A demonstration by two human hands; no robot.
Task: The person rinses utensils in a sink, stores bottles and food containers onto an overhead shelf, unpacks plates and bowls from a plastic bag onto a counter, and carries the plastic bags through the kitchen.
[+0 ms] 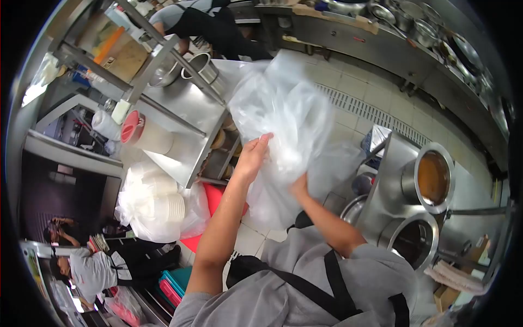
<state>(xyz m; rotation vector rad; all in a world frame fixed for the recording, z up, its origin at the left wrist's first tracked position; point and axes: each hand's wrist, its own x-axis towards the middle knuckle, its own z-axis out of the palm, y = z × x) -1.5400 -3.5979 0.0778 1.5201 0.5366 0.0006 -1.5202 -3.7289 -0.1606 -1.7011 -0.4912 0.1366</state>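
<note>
A large translucent plastic bag (297,103) hangs in front of me, puffed out at its upper part and partly blurred. My left hand (254,155) is closed on its left side, thumb pointing up along the plastic. Lower and to the right, my right hand (299,187) grips the same bag, its fingers partly hidden by the folds. Loose plastic spreads below and to the right of both hands. Whether anything lies inside the bag I cannot make out.
Left stands a steel table (190,109) with a red-lidded container (144,133) and a steel pot (202,70). Bagged white tubs (158,207) sit below it. Right, a counter holds a pot of orange-brown liquid (433,177) and a dark-filled pot (411,240). Co-workers (103,267) stand nearby.
</note>
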